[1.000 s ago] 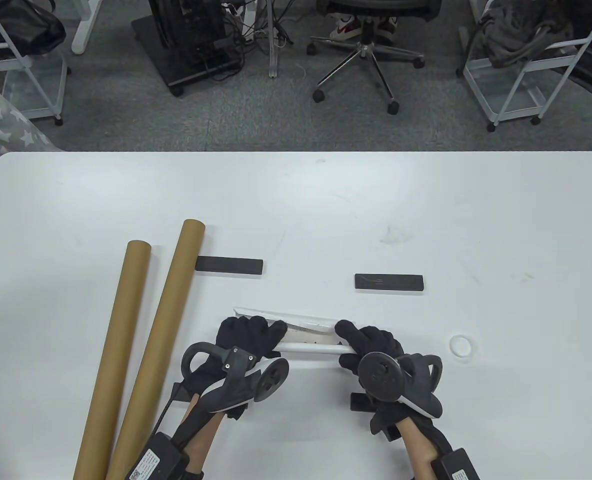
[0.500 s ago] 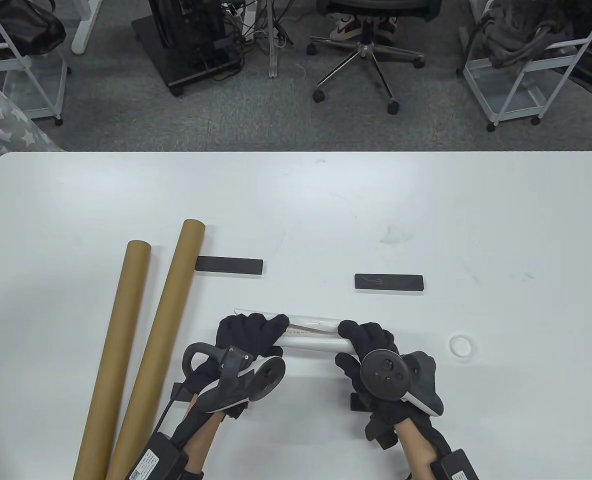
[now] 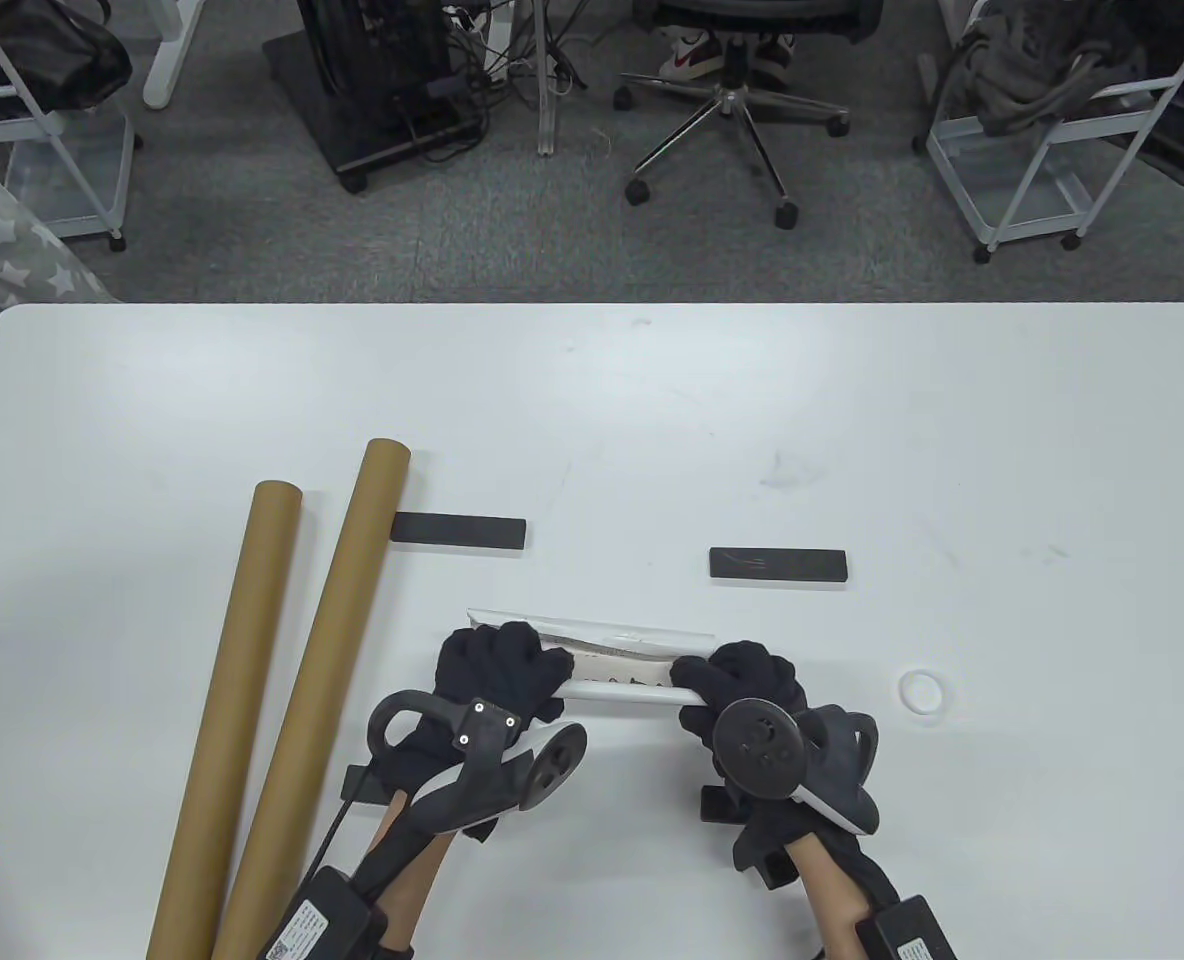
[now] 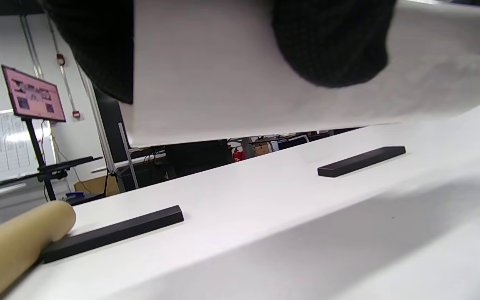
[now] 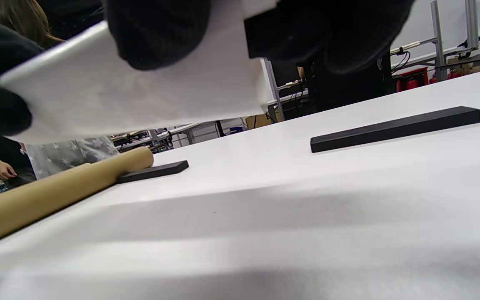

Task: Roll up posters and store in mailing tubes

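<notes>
The rolled white poster lies with its long axis running left to right across the near part of the white table, its loose edge on the far side. The left hand grips its left end and the right hand grips its right end (the wrist views show the paper raised off the surface). Two brown mailing tubes lie left of the poster, pointing away and slightly right; their insides cannot be seen. Two black bars lie beyond the poster, a small white ring to its right. Office chairs and carts stand on grey carpet.
</notes>
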{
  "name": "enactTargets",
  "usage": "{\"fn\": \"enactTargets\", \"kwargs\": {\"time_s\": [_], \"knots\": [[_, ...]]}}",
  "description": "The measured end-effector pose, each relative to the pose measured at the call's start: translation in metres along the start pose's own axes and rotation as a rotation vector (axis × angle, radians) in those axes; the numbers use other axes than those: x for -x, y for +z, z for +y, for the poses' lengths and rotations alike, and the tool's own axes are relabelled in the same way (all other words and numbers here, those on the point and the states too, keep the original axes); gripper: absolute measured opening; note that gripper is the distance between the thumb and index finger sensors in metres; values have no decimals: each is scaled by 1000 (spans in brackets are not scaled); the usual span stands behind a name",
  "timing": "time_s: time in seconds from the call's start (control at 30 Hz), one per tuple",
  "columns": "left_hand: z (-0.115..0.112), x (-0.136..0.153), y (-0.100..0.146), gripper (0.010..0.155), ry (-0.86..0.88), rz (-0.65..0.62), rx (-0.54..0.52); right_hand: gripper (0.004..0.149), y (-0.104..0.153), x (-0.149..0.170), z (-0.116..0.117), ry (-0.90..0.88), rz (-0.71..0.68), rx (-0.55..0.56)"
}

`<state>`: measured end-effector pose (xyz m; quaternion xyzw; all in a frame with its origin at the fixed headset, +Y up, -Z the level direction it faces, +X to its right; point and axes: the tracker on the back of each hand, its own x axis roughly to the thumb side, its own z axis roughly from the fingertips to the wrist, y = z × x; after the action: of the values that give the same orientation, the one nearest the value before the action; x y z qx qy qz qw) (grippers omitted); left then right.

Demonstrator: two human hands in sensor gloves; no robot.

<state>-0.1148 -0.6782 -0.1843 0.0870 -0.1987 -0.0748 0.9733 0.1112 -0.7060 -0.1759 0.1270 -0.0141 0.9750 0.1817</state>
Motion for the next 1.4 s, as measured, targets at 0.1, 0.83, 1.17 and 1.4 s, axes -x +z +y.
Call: {"fn": "enactTargets", "kwargs": {"time_s": [0.1,0.83,1.17,1.4], "knots": [[-1,5,0,53,52,-10,17,55,1,0,-2,33,-13,20],[-2,-2,-1,65,7,5,24,56,0,-16,6,101,-31,-12],[-2,-3,0,48,-38,-12,6,49,0,-8,3,105,-10,14],[0,-2,0,50,-81,-8,-1,51,-1,-3,2,80,-7,-8]]}}
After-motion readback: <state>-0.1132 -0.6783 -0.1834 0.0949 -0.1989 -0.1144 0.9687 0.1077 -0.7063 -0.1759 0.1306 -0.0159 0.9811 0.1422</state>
